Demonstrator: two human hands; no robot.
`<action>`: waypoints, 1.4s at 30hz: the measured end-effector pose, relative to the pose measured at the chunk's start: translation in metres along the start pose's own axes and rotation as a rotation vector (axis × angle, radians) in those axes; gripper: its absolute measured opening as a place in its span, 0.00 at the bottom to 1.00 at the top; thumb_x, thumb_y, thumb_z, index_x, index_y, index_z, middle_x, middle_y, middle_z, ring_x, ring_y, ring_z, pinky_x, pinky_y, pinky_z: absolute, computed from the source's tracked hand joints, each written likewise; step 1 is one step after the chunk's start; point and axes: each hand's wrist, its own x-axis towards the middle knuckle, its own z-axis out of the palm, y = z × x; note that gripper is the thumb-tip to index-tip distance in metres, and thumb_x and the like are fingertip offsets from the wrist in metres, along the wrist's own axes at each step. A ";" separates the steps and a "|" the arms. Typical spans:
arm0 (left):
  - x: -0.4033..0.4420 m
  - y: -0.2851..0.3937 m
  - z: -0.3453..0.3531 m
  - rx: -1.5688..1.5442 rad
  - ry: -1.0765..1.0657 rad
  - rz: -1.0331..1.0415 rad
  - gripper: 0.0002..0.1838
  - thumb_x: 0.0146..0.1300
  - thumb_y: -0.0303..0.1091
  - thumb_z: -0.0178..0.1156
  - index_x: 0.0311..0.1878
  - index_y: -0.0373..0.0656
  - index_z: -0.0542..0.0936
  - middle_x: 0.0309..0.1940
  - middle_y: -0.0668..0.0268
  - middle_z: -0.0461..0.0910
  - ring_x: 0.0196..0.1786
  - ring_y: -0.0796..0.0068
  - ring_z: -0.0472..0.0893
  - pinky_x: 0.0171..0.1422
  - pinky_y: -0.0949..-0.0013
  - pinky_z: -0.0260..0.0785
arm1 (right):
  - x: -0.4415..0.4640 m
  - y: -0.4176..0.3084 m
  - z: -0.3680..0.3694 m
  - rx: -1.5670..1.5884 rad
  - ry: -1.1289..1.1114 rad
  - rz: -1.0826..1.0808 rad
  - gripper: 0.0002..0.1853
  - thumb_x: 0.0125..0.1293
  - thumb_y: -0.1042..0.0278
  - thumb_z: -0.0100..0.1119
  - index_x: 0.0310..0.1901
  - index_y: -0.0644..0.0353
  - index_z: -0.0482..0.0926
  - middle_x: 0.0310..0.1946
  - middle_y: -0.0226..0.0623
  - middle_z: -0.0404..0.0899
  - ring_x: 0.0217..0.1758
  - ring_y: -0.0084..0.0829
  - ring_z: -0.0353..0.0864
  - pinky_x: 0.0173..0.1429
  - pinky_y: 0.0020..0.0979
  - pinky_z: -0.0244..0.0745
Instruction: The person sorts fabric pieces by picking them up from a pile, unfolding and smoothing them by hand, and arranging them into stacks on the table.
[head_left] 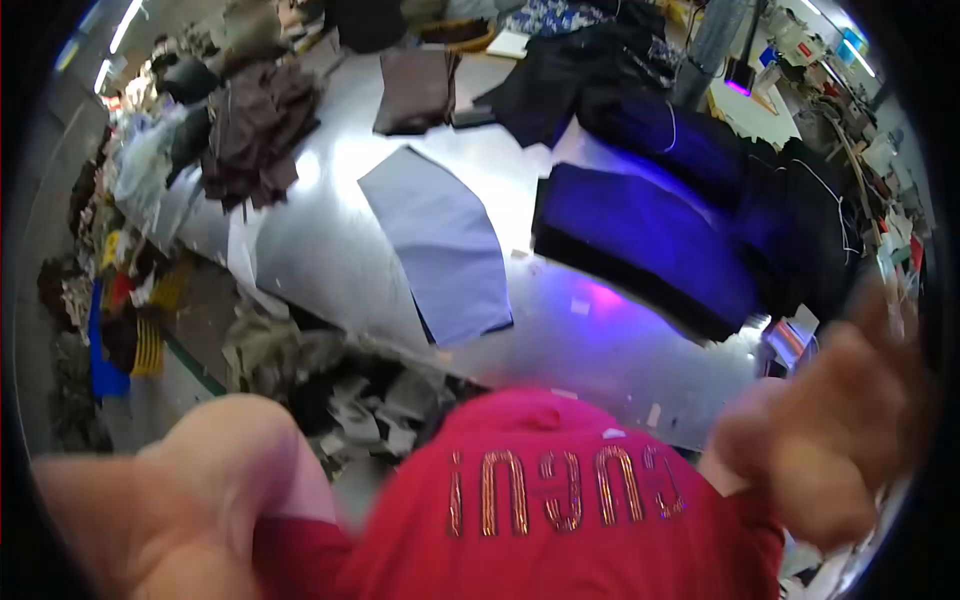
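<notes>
Both my hands are raised close to the camera, away from the fabric. My left hand (130, 515) is large and blurred at the lower left, its fingers cut off by the frame edge. On the right, my right hand (815, 440) is smeared by motion, and whether it holds anything is not clear. Between them shows my red top with shiny lettering. Ahead on the metal table lies a light grey-blue cut fabric piece (440, 245), with a dark edge beneath it. To its right is a stack of dark cut fabric pieces (640, 245), lit blue-violet.
Brown fabric bundles (262, 130) and a folded brown stack (415, 90) lie at the back of the metal table (330, 265). Black fabric (690, 130) is heaped at the back right, near a metal post (712, 50) and a lamp (739, 78). Scraps (375, 410) lie below the front edge.
</notes>
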 end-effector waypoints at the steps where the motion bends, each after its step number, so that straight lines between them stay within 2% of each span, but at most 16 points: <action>1: -0.002 -0.004 0.042 0.023 -0.015 -0.035 0.15 0.64 0.46 0.45 0.39 0.45 0.71 0.32 0.66 0.71 0.43 0.70 0.71 0.50 0.60 0.64 | 0.000 -0.001 0.002 0.009 -0.038 0.031 0.31 0.59 0.54 0.53 0.56 0.71 0.62 0.50 0.46 0.69 0.56 0.40 0.65 0.61 0.39 0.57; 3: -0.008 -0.034 0.113 0.052 -0.049 -0.061 0.14 0.64 0.45 0.45 0.38 0.44 0.72 0.30 0.66 0.72 0.42 0.71 0.73 0.49 0.61 0.66 | -0.028 0.030 0.012 -0.096 -0.460 0.478 0.24 0.51 0.78 0.56 0.52 0.69 0.67 0.45 0.46 0.72 0.49 0.41 0.71 0.52 0.35 0.66; 4: -0.013 -0.034 0.105 0.068 -0.076 -0.087 0.14 0.64 0.45 0.45 0.37 0.44 0.72 0.29 0.66 0.72 0.41 0.72 0.73 0.48 0.61 0.67 | -0.051 0.059 0.025 -0.061 -0.548 0.519 0.19 0.52 0.80 0.54 0.49 0.65 0.71 0.42 0.45 0.74 0.46 0.40 0.72 0.50 0.33 0.67; 6: -0.092 -0.030 0.115 0.321 -0.340 -0.639 0.06 0.57 0.29 0.55 0.38 0.41 0.72 0.28 0.66 0.74 0.37 0.73 0.74 0.40 0.74 0.67 | -0.123 0.108 0.044 -0.250 -0.607 0.667 0.14 0.55 0.79 0.52 0.45 0.63 0.74 0.40 0.42 0.76 0.44 0.39 0.74 0.50 0.32 0.68; 7: -0.138 -0.057 0.140 0.035 -0.295 -0.618 0.09 0.49 0.25 0.62 0.34 0.42 0.74 0.32 0.64 0.76 0.37 0.69 0.75 0.42 0.69 0.68 | -0.153 0.126 0.049 -0.334 -0.621 0.693 0.14 0.56 0.79 0.51 0.45 0.62 0.75 0.39 0.41 0.76 0.43 0.39 0.74 0.50 0.32 0.68; 11: -0.270 -0.044 0.169 0.186 -0.867 -0.850 0.12 0.45 0.37 0.65 0.31 0.43 0.76 0.31 0.63 0.73 0.39 0.64 0.72 0.46 0.63 0.62 | -0.212 0.156 0.055 -0.376 -0.591 0.888 0.12 0.58 0.77 0.51 0.45 0.62 0.74 0.39 0.40 0.76 0.41 0.34 0.76 0.47 0.29 0.69; 19: -0.331 -0.056 0.169 0.249 -1.102 -1.021 0.08 0.53 0.38 0.59 0.33 0.45 0.76 0.30 0.64 0.73 0.37 0.66 0.72 0.44 0.63 0.63 | -0.258 0.189 0.048 -0.275 -0.231 1.206 0.11 0.62 0.75 0.48 0.45 0.64 0.74 0.37 0.33 0.77 0.37 0.23 0.75 0.43 0.25 0.71; 26: -0.329 -0.099 0.094 -0.270 -0.049 -1.992 0.06 0.62 0.33 0.49 0.35 0.42 0.74 0.28 0.69 0.73 0.31 0.78 0.72 0.34 0.73 0.65 | -0.236 0.192 0.055 -0.145 0.015 1.543 0.09 0.59 0.76 0.50 0.41 0.62 0.74 0.35 0.37 0.77 0.34 0.29 0.76 0.40 0.28 0.72; 28: -0.300 -0.099 0.042 -0.084 0.344 -1.891 0.08 0.58 0.27 0.49 0.40 0.41 0.73 0.28 0.68 0.73 0.29 0.78 0.73 0.31 0.73 0.68 | -0.229 0.192 0.061 -0.334 -0.158 1.317 0.10 0.59 0.75 0.51 0.43 0.62 0.74 0.38 0.39 0.77 0.38 0.31 0.76 0.43 0.30 0.71; 30: -0.289 -0.086 -0.028 0.176 0.498 -1.816 0.10 0.54 0.23 0.48 0.41 0.39 0.71 0.25 0.66 0.72 0.25 0.75 0.72 0.25 0.70 0.67 | -0.222 0.190 0.072 -0.677 -0.464 0.816 0.13 0.58 0.73 0.52 0.46 0.60 0.74 0.43 0.42 0.75 0.45 0.37 0.74 0.49 0.34 0.69; 31: -0.328 -0.078 -0.104 0.147 0.455 -1.803 0.07 0.53 0.24 0.49 0.36 0.38 0.72 0.23 0.64 0.71 0.23 0.75 0.71 0.26 0.68 0.68 | -0.215 0.190 0.080 -0.668 -0.469 0.825 0.13 0.58 0.73 0.52 0.46 0.60 0.74 0.43 0.42 0.75 0.45 0.37 0.74 0.49 0.34 0.69; 32: -0.316 -0.061 -0.116 0.582 0.559 -1.774 0.08 0.51 0.27 0.50 0.35 0.37 0.73 0.22 0.64 0.70 0.21 0.73 0.71 0.26 0.66 0.69 | -0.207 0.189 0.090 -0.723 -0.534 0.709 0.17 0.57 0.69 0.54 0.49 0.59 0.72 0.49 0.44 0.71 0.51 0.40 0.70 0.54 0.38 0.66; 35: -0.355 0.001 -0.226 1.729 0.321 -1.741 0.14 0.51 0.30 0.51 0.41 0.35 0.74 0.27 0.56 0.74 0.29 0.57 0.74 0.35 0.60 0.69 | -0.204 0.190 0.113 -0.770 -0.691 0.549 0.24 0.55 0.61 0.57 0.54 0.57 0.70 0.56 0.46 0.65 0.59 0.43 0.64 0.60 0.42 0.59; 36: -0.365 0.009 -0.228 1.736 0.316 -1.742 0.14 0.51 0.30 0.51 0.41 0.35 0.74 0.27 0.56 0.74 0.29 0.57 0.74 0.35 0.60 0.69 | -0.205 0.191 0.119 -0.777 -0.779 0.500 0.26 0.54 0.57 0.58 0.55 0.57 0.69 0.58 0.45 0.63 0.61 0.43 0.62 0.62 0.43 0.56; 38: -0.355 0.024 -0.171 2.093 -0.350 -0.983 0.16 0.47 0.29 0.51 0.41 0.35 0.75 0.37 0.52 0.74 0.42 0.54 0.72 0.49 0.56 0.65 | -0.209 0.190 0.125 -0.775 -0.875 0.450 0.29 0.53 0.54 0.58 0.56 0.56 0.68 0.60 0.45 0.61 0.63 0.43 0.59 0.64 0.44 0.53; 42: -0.325 -0.015 -0.044 1.034 -0.623 -1.121 0.21 0.44 0.27 0.58 0.46 0.39 0.73 0.49 0.55 0.70 0.53 0.56 0.68 0.60 0.60 0.57 | -0.218 0.178 0.133 -0.642 -1.016 0.462 0.31 0.52 0.49 0.58 0.56 0.56 0.68 0.61 0.44 0.60 0.65 0.42 0.57 0.66 0.46 0.50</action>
